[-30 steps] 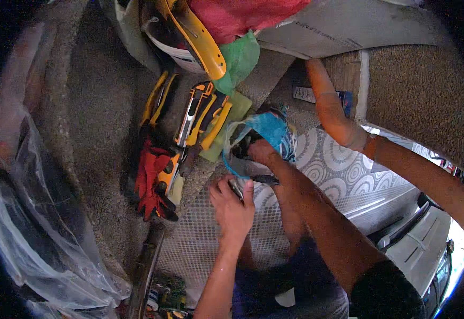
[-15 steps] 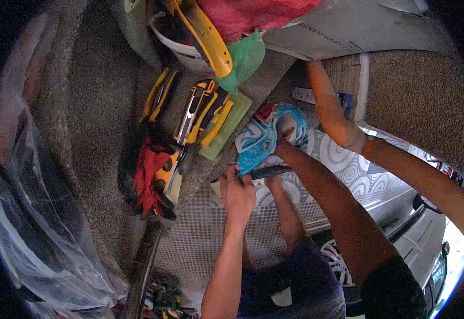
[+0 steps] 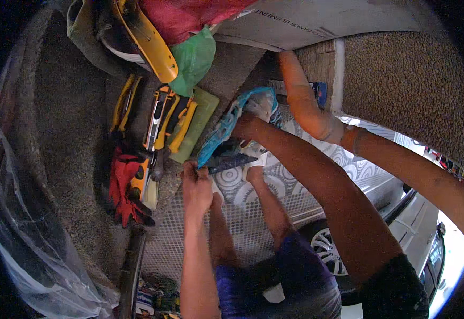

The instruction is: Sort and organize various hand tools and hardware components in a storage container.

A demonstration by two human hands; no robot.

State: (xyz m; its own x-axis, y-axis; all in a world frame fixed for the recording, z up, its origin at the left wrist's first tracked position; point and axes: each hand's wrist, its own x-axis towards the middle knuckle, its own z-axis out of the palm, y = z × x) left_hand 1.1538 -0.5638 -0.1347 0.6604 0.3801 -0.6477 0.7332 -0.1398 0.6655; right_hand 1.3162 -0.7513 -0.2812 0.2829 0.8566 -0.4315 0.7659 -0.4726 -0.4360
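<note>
A blue printed plastic bag [image 3: 214, 144] is stretched between my hands above the patterned mat. My left hand [image 3: 196, 186] pinches its lower left edge, fingers closed on the plastic. My right hand [image 3: 245, 126] reaches into the bag's opening, so its fingers are hidden and what they touch does not show. Whitish crumpled plastic [image 3: 264, 106] shows inside the opening. A dark flat item [image 3: 232, 162] lies just below the bag, near my feet.
To the left lie a yellow-black utility knife [image 3: 158, 111], pliers [image 3: 123, 106], red-black gloves [image 3: 123, 183] and a green slab [image 3: 205, 103]. A yellow curved metal piece [image 3: 149, 45] overhangs a bucket. An orange pipe [image 3: 298, 90] stands right of the bag.
The view has shifted, so everything sits further left. The bag has been pulled wider between my hands, and my right hand is deeper at its opening.
</note>
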